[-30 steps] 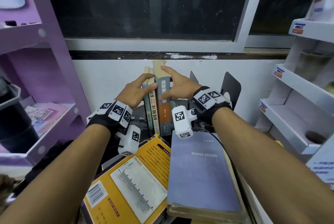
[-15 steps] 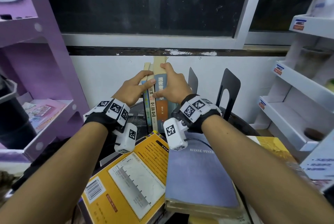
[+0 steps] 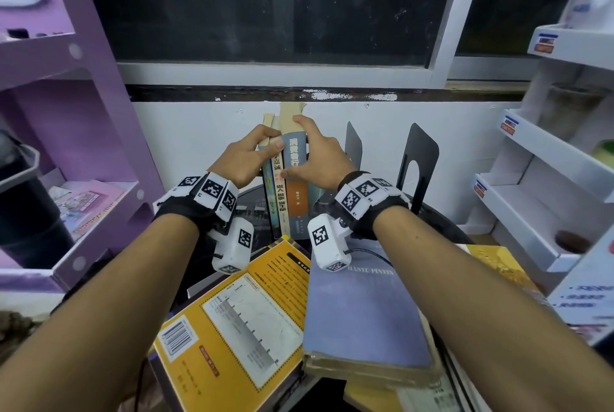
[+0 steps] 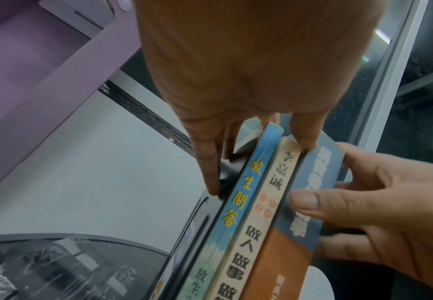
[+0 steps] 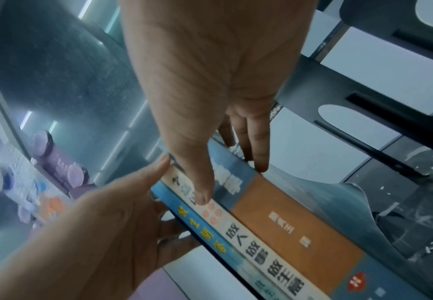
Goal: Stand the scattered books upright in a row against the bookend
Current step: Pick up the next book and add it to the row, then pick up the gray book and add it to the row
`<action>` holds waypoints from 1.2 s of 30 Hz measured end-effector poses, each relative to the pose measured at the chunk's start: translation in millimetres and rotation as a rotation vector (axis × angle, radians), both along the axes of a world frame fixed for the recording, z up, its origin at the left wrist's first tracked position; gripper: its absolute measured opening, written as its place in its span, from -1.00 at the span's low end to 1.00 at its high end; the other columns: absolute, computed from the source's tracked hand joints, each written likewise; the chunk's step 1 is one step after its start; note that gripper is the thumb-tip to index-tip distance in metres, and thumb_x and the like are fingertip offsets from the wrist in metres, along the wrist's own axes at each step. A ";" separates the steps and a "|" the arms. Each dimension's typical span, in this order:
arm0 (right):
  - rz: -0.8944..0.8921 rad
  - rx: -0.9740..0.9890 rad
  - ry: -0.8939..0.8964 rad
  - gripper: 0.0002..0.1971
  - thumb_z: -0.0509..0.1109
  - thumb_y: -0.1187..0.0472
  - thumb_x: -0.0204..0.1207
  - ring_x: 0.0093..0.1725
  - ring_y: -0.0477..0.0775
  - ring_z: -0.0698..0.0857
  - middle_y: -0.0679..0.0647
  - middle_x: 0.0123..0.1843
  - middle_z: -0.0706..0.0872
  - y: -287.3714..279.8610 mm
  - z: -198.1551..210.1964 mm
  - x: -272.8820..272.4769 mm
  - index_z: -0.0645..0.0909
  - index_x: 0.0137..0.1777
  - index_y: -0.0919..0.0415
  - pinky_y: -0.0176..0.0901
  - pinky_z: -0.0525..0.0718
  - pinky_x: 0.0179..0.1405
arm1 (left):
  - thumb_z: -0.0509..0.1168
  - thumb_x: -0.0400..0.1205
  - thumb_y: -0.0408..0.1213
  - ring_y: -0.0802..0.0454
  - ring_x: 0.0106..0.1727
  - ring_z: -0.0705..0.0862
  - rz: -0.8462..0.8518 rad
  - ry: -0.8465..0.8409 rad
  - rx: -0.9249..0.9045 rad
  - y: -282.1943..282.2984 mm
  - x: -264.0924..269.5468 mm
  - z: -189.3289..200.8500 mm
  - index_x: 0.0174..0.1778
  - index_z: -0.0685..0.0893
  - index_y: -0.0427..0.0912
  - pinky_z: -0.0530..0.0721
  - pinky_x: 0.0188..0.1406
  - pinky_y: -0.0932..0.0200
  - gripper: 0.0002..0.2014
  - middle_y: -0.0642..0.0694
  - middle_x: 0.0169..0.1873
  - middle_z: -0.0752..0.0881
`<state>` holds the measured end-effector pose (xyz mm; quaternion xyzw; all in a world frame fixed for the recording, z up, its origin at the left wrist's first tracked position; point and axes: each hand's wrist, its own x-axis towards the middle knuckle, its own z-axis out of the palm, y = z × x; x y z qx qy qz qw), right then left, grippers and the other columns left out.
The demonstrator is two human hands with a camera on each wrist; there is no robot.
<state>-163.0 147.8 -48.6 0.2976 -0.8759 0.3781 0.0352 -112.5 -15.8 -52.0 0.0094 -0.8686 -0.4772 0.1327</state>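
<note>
the flat lavender hardback point(image 3: 362, 308) and glossy yellow paperback point(image 3: 239, 318) lie unmoved; three upright books point(image 3: 288, 192) stand beside the black metal bookend point(image 3: 418, 159), still clamped between left hand point(image 3: 242, 159) and right hand point(image 3: 319, 159), which slid lower.

Head camera sat high, faced forward and down over both forearms toward window wall; wide view, moderate range. Left wrist camera looked along left hand point(image 4: 248, 67) from very close, aimed at upright book spines point(image 4: 261, 213), purple shelf point(image 4: 30, 60) at side. Right wrist camera looked along right hand point(image 5: 210, 81), equally close, black bookend point(image 5: 389, 113) behind. All three views shared same three spines; each wrist view caught opposite hand.
</note>
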 end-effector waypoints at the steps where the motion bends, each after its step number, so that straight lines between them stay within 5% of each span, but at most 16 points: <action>1: 0.022 0.006 -0.030 0.05 0.67 0.17 0.31 0.06 0.10 0.68 0.19 0.25 0.67 2.7 2.1 1.3 0.04 0.66 -0.01 -0.16 0.66 0.00 | 0.23 0.66 0.09 -0.12 0.13 0.69 0.001 -0.007 -0.003 1.6 1.8 1.4 0.16 0.53 0.21 0.69 0.19 -0.19 -0.81 -0.05 0.13 0.65; 8: 0.029 0.015 -0.140 0.05 0.59 0.13 0.42 0.38 0.22 0.60 0.28 0.49 0.53 25.3 13.6 12.7 -0.12 0.69 -0.03 -0.02 0.59 0.31 | 0.28 0.68 -0.08 -0.08 0.16 0.60 0.113 0.057 -0.075 7.2 15.7 7.5 0.42 0.46 0.00 0.61 0.14 -0.06 -0.61 -0.01 0.18 0.59; 16: -0.001 0.220 -0.280 -0.01 0.53 -0.09 0.45 0.58 0.20 0.37 0.26 0.65 0.28 81.5 13.6 40.3 -0.03 0.70 0.10 -0.07 0.38 0.43 | 0.30 0.60 -0.16 -0.20 -0.04 0.71 0.377 0.152 0.043 28.3 45.0 3.1 0.01 0.47 -0.04 0.69 -0.02 -0.16 -0.85 -0.04 -0.19 0.66; 22: -0.046 0.453 -0.377 -0.01 0.44 -0.30 0.41 0.58 0.17 0.37 0.12 0.65 0.30 114.7 -5.2 56.0 0.08 0.68 0.17 0.03 0.35 0.53 | 0.27 0.66 -0.19 -0.16 -0.23 0.64 0.212 -0.179 0.018 60.7 60.7 -8.8 -0.16 0.48 -0.09 0.70 -0.16 -0.09 -0.87 -0.18 -0.12 0.65; 25: -0.042 0.554 -0.339 -0.10 0.37 -0.30 0.48 0.60 0.14 0.33 0.09 0.64 0.32 126.8 -10.9 63.1 0.19 0.64 0.25 -0.14 0.28 0.47 | 0.16 0.74 -0.28 -0.03 -0.32 0.54 0.046 -0.350 0.037 80.6 61.2 -19.0 0.12 0.54 -0.31 0.55 -0.32 0.13 -0.83 -0.06 -0.26 0.54; 27: -0.060 0.618 -0.343 -0.01 0.33 -0.40 0.43 0.63 0.14 0.28 0.10 0.68 0.26 131.5 -14.7 63.5 0.15 0.66 0.25 -0.08 0.25 0.53 | 0.22 0.71 -0.18 -0.05 -0.20 0.59 0.012 -0.412 -0.005 90.6 60.9 -26.7 0.39 0.51 -0.31 0.56 -0.22 0.09 -0.62 -0.02 -0.20 0.58; 29: -0.065 0.670 -0.367 0.03 0.31 -0.43 0.42 0.64 0.15 0.27 0.09 0.69 0.22 134.7 -18.7 64.5 0.11 0.69 0.25 -0.04 0.24 0.57 | 0.24 0.70 -0.07 -0.11 0.08 0.59 -0.005 -0.495 -0.059 98.8 59.7 -32.9 0.44 0.51 -0.32 0.51 -0.04 0.07 -0.52 -0.10 0.04 0.64; 32: -0.018 0.702 -0.444 0.02 0.36 -0.41 0.40 0.54 0.13 0.42 0.09 0.66 0.30 139.8 -25.2 64.6 0.16 0.68 0.23 -0.15 0.39 0.43 | 0.24 0.68 -0.04 0.01 0.26 0.42 -0.087 -0.611 -0.124 108.1 57.5 -38.1 0.52 0.40 -0.29 0.36 0.10 0.16 -0.44 -0.07 0.37 0.49; 36: 0.026 0.660 -0.472 -0.21 0.42 -0.29 0.44 0.23 -0.01 0.56 0.06 0.51 0.47 144.6 -24.4 68.3 0.39 0.57 0.12 -0.25 0.47 0.19 | 0.38 0.53 0.06 -0.08 0.45 0.46 -0.146 -0.704 -0.187 113.6 56.2 -37.8 0.54 0.38 -0.33 0.38 0.40 0.12 -0.25 -0.09 0.46 0.46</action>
